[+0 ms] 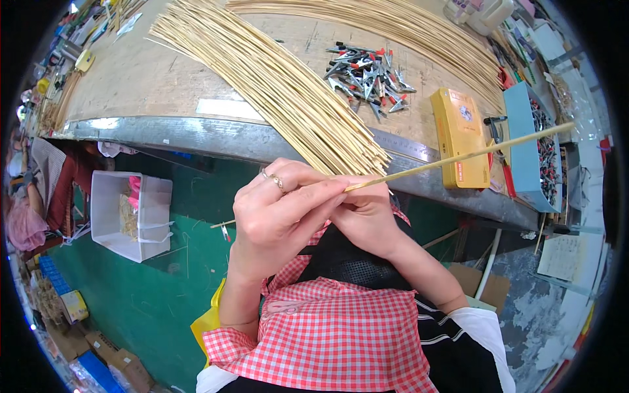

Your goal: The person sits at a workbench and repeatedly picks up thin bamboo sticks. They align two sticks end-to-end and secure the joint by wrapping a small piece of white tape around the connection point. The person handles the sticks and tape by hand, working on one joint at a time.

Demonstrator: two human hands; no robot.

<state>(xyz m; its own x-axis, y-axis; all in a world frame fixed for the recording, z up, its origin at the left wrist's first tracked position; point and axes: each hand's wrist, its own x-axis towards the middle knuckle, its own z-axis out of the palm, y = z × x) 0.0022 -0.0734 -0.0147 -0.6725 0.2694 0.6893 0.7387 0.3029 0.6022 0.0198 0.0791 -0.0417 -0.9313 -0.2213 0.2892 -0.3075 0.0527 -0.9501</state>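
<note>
A long, thin straw-coloured strip (458, 157), like split bamboo or cane, runs across in front of me, its right end raised toward the blue box. My left hand (272, 213), with a ring on one finger, pinches it near the middle. Close against those fingertips, my right hand (370, 219) is closed on the same strip, its fingertips partly hidden behind the left hand. Left of my left hand, the other end of the strip sticks out, with a small clip (225, 231) at it. Just beyond my hands lies a thick bundle of similar strips (275, 78), reaching over the table edge.
On the wooden table (157, 92) are a heap of metal alligator clips (370, 75), a steel ruler (406, 145), a yellow tin (458, 137) and a blue box (524, 144) of clips. More strips (406, 29) lie behind. A white bin (108, 209) stands on the green floor.
</note>
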